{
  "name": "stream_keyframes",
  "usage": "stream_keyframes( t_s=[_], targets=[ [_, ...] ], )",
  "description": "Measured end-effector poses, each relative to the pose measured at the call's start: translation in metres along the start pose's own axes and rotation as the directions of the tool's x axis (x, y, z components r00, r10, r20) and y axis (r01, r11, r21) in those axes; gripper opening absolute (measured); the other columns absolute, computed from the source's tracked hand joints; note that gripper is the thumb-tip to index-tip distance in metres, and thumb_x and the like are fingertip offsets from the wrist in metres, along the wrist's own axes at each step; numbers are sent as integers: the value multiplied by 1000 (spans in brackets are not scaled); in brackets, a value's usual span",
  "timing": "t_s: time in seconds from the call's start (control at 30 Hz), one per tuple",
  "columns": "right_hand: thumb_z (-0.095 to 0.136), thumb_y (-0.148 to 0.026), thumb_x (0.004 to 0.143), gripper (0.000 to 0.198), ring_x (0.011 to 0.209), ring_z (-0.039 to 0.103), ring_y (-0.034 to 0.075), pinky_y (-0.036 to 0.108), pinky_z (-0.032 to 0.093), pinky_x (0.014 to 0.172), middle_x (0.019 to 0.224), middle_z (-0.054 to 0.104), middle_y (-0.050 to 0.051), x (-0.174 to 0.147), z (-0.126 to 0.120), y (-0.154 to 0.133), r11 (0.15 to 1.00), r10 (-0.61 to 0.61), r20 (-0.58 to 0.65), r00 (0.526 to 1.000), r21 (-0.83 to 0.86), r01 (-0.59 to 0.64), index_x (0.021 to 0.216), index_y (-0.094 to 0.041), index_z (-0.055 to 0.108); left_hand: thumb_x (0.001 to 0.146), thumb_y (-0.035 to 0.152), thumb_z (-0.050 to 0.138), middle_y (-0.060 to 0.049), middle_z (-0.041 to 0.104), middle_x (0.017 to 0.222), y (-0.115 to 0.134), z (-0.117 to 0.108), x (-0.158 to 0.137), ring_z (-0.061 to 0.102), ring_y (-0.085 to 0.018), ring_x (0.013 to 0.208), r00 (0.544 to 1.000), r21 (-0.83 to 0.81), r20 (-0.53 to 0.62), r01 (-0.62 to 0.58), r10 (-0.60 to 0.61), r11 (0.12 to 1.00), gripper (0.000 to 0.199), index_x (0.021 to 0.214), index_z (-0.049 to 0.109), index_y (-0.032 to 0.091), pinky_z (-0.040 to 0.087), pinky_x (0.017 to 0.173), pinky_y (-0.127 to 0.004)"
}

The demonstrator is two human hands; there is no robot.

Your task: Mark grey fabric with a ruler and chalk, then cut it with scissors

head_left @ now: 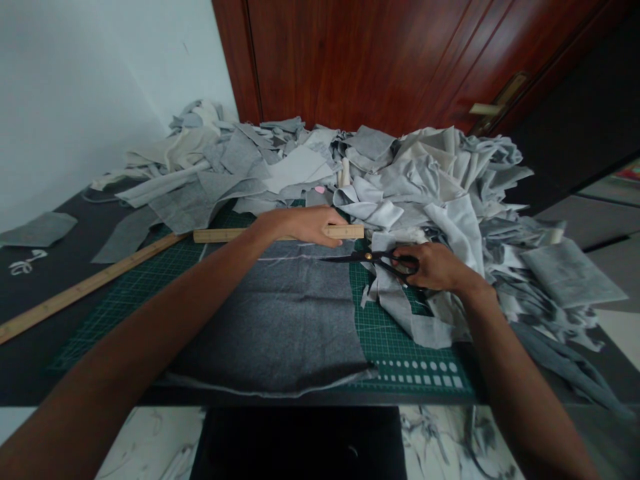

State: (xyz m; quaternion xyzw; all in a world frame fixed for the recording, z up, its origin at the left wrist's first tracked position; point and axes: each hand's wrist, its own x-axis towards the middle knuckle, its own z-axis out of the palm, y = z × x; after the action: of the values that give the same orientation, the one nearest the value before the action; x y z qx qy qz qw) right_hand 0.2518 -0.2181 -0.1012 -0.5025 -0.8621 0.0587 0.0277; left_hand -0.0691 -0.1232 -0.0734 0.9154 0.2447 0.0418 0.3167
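A piece of dark grey fabric [295, 313] lies spread on the green cutting mat [385, 327], with pale lines across its far part. My left hand [313, 225] grips a short wooden ruler [225, 235] near its right end, along the far side of the fabric. In my right hand [435, 267] are black-handled scissors [369, 257], fingers in the handle loops. Their blades point left over the far right part of the fabric, just nearer than the ruler; they look almost closed. A light grey fabric strip [410, 317] lies below my right hand.
A large heap of grey and white fabric scraps [420, 180] runs along the back and right of the dark table. A long wooden ruler [95, 283] slants across the left side. Behind stands a brown wooden door [360, 60]. Scraps litter the floor [145, 440].
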Motion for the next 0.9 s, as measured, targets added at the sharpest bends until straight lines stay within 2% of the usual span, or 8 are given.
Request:
stream_keyframes(
  t_s=[0.33, 0.6, 0.9],
  targets=[
    [66, -23, 77, 18, 66, 67, 19, 27, 36, 60, 76, 76, 3, 0, -1, 0, 1000, 5, -11, 1000, -8, -5, 92, -23, 76, 85, 31, 64, -1, 63, 77, 0, 0, 0, 55, -16, 70, 1000, 12, -5, 4, -4, 1000, 20, 95, 69, 14, 36, 65, -27],
    [69, -25, 75, 19, 65, 66, 20, 28, 37, 61, 78, 77, 2, 0, -2, 2, 999, 11, -1, 1000, -31, -11, 93, -24, 77, 86, 35, 66, -2, 66, 83, -8, 1, 3, 56, -16, 70, 1000, -6, 6, 8, -8, 1000, 25, 101, 70, 15, 37, 65, -26],
    [69, -24, 74, 20, 74, 71, 23, 28, 39, 64, 84, 80, 2, 0, -1, 5, 999, 31, 21, 999, -24, -30, 91, -25, 79, 84, 37, 66, -3, 68, 92, -12, 1, 5, 59, -16, 75, 1000, -7, 7, 17, -17, 1000, 31, 107, 69, 16, 38, 66, -24]
  ],
)
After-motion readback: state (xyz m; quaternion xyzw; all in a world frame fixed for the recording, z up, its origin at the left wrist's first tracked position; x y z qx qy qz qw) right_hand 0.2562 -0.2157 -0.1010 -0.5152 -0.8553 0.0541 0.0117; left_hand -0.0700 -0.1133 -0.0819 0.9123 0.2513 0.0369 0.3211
